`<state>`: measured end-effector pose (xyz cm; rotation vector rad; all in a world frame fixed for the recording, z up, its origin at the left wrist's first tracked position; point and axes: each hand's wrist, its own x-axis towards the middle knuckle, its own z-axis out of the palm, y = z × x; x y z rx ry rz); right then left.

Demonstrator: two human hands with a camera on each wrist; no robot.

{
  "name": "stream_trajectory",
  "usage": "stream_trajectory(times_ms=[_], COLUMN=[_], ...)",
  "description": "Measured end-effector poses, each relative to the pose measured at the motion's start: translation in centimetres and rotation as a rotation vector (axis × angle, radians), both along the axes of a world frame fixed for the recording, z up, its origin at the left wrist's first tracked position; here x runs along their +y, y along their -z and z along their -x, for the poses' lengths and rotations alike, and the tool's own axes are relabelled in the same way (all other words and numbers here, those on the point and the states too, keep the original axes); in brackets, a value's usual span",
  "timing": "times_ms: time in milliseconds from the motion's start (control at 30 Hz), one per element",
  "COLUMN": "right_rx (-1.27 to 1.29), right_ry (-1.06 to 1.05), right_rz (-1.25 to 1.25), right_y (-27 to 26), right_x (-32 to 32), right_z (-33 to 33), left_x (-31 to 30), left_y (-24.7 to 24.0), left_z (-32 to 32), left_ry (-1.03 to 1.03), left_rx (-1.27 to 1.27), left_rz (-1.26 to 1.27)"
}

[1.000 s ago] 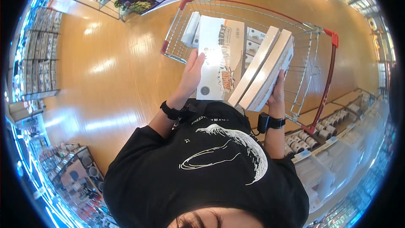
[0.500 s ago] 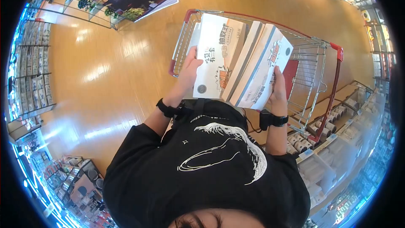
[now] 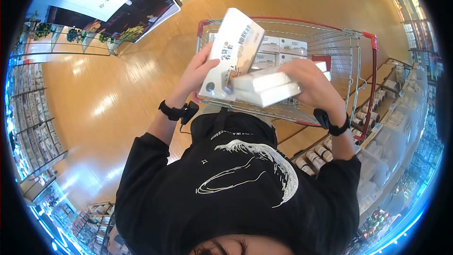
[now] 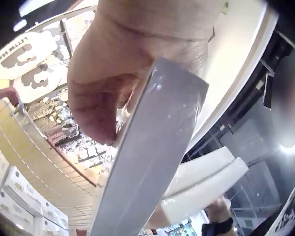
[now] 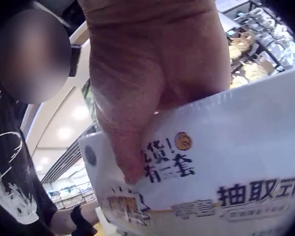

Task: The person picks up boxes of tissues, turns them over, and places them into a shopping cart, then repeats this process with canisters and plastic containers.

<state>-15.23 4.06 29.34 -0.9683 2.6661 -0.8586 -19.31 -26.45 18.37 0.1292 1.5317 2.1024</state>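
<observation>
In the head view my left hand (image 3: 194, 76) holds a flat white box (image 3: 234, 49) with printed characters by its long left edge, tilted over the shopping cart (image 3: 373, 80). The left wrist view shows the thumb and fingers on either side of that box's narrow edge (image 4: 150, 142). My right hand (image 3: 315, 87) grips two similar boxes (image 3: 271, 87) laid one against the other, blurred in the head view. In the right wrist view the thumb presses on the printed face of one box (image 5: 226, 142). Smaller white cartons (image 3: 292, 47) sit in the cart below.
Shelves with striped rolls (image 3: 316, 158) run close by on the right. A large display screen (image 3: 113, 9) stands at the upper left, and a shelf rack (image 3: 33, 113) lines the left side. Wooden floor (image 3: 108, 94) lies between the rack and the cart.
My right hand has turned over the top of its two boxes and swung them flatter across the cart. The left box has tilted and separated from them, uncovering cartons in the cart.
</observation>
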Motion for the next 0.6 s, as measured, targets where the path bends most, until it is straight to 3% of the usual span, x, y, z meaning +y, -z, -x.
stream_trajectory(times_ms=[233,300,500,600], right_rx=[0.127,0.118,-0.061,-0.081], right_ry=[-0.262,-0.28,-0.347,-0.351], right_rz=[-0.168,-0.147,-0.259,-0.25], right_y=[1.0,2.1,6.1,6.8], right_x=[-4.0,-4.8,-5.3,-5.2], right_z=[0.4,0.5,-0.1,0.1], left_x=[2.1,2.8,3.2,2.9], left_y=[0.1,-0.8,2.4,3.0], left_z=[-0.5,-1.0,-2.7,-2.3], left_ry=[0.293,0.554,0.641,0.668], left_rx=[0.389,0.49,0.505,0.347], left_rz=[0.297,0.533,0.508,0.452])
